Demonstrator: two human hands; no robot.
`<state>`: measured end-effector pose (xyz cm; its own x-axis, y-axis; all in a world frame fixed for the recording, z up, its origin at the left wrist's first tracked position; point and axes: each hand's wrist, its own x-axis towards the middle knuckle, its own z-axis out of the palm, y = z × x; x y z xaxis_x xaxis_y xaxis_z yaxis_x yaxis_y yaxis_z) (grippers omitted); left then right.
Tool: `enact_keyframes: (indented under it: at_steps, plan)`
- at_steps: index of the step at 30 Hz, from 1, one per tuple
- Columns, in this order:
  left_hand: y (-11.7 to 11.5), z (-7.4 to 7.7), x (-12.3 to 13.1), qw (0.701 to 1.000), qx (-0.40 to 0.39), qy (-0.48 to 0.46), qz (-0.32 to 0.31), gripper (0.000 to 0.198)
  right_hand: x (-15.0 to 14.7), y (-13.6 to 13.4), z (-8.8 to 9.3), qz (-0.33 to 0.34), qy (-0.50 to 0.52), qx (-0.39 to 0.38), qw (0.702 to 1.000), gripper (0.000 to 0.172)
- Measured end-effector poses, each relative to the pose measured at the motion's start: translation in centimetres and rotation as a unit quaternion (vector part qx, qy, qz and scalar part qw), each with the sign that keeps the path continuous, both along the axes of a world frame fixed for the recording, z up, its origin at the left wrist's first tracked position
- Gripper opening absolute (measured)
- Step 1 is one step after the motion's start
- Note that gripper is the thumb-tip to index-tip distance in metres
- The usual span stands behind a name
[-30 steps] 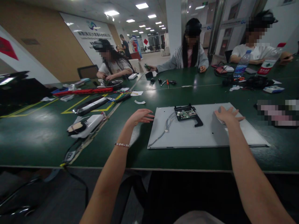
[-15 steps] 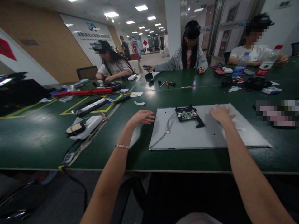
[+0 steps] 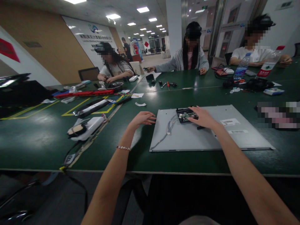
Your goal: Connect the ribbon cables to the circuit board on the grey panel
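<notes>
A large grey panel [image 3: 187,137] lies flat on the green table [image 3: 164,161] in front of me. A black bracket with a green circuit board [image 3: 184,114] sits near the panel's far edge, with grey wires [image 3: 167,129] trailing to the left. My right hand [image 3: 202,118] rests over the right side of the circuit board, fingers spread and pointing left. My left hand [image 3: 142,118] hovers just off the panel's left edge, fingers loosely curved and apart, holding nothing.
A white device [image 3: 85,127] with cables lies to the left. Screwdrivers and small black parts [image 3: 167,83] sit mid-table. Water bottles [image 3: 241,69] and clutter stand at the far right. Three people work at the table's far side.
My right hand slid left across the panel from its right part onto the circuit board. My left hand stayed beside the panel's left edge.
</notes>
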<state>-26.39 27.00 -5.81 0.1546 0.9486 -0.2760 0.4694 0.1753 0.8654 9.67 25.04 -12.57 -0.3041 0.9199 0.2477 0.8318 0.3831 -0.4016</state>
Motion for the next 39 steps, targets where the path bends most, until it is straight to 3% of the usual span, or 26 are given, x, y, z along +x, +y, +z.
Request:
enact_keyframes:
  at_steps: [6, 15, 28, 35, 39]
  plan:
    - [0.1, 0.0, 0.1, 1.0, -0.004, -0.003, 0.002, 0.04, -0.1, -0.2, -0.1, -0.005, -0.027, -0.01, 1.0, 0.072]
    - [-0.1, 0.2, 0.2, 1.0, 0.003, 0.004, 0.006, 0.038, 1.1, -0.5, 0.5, -0.002, -0.023, -0.021, 1.0, 0.059]
    - [1.2, -1.6, 0.6, 0.995, 0.092, 0.038, 0.033, 0.027, 3.8, -0.1, 1.7, 0.049, -0.02, -0.066, 0.996, 0.047]
    - [1.8, -2.2, 0.1, 0.993, 0.106, 0.041, 0.021, 0.025, 3.6, -0.2, 1.7, 0.028, -0.012, -0.062, 0.998, 0.048]
    - [1.9, -2.3, 0.2, 0.992, 0.115, 0.05, 0.03, 0.026, 3.1, -0.4, 1.6, 0.014, 0.016, -0.059, 0.998, 0.062]
